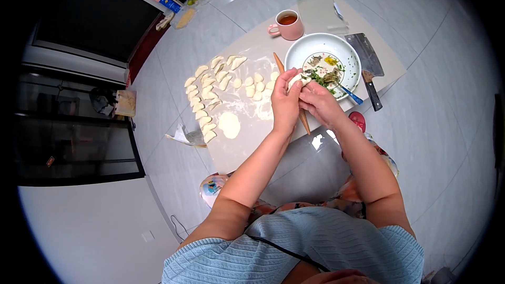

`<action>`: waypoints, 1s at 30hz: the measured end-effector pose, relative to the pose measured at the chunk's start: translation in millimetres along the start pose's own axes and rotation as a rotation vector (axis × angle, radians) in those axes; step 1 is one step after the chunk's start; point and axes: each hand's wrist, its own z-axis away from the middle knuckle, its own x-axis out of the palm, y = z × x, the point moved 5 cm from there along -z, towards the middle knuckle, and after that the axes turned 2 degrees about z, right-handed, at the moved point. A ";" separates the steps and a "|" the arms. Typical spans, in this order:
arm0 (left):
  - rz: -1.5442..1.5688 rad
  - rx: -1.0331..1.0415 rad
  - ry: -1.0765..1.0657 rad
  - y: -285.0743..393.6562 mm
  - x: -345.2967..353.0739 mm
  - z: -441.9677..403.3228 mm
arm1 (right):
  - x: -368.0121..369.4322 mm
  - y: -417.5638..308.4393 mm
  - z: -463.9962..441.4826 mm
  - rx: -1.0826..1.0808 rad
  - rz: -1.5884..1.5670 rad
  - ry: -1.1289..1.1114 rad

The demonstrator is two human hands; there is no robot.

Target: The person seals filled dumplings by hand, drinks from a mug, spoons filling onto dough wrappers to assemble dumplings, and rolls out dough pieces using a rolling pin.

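My left hand (284,100) cups a dumpling (299,80) with its thumb bent over the near side. Closed in from the other side, my right hand (321,104) has its fingers at the dumpling's edge. Dark filling shows at the wrapper's opening. Beneath my hands a wooden rolling pin (304,123) lies partly hidden. Just beyond them stands a white bowl (294,47) with chopped greens and filling (332,79), and a blue-handled spoon (349,93) leans on its rim. Left of my hands are several dough pieces (250,93) and a flat round wrapper (229,125).
Rows of folded dumplings (205,87) fill the table's left side. A pink mug (290,30) of dark liquid stands behind the bowl. A cleaver (366,60) lies at the right, its handle over the table edge. A clear tray-like sheet (318,13) rests at the far end.
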 end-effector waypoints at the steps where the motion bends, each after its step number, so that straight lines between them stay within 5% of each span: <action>1: -0.045 0.034 -0.022 1.3 0.3 -0.6 | 0.1 -1.8 1.4 -0.038 -0.036 0.012; 5: -0.200 -0.007 -0.041 9.2 -1.6 0.8 | -7.5 -1.5 -0.3 -0.093 0.014 0.025; 10: -0.773 0.369 -0.123 27.1 -2.4 -2.3 | -18.6 9.8 -9.6 -0.073 0.180 0.096; 20: -0.767 0.534 -0.068 23.7 -9.4 -2.9 | -4.4 1.2 -1.8 -0.108 0.267 0.075; 25: -0.544 0.253 -0.223 28.3 -5.8 -3.1 | 4.5 -12.2 4.3 -0.107 0.235 0.040; 30: -0.623 0.274 -0.318 33.5 -4.8 -5.3 | -2.8 -6.6 0.2 -0.108 0.372 0.001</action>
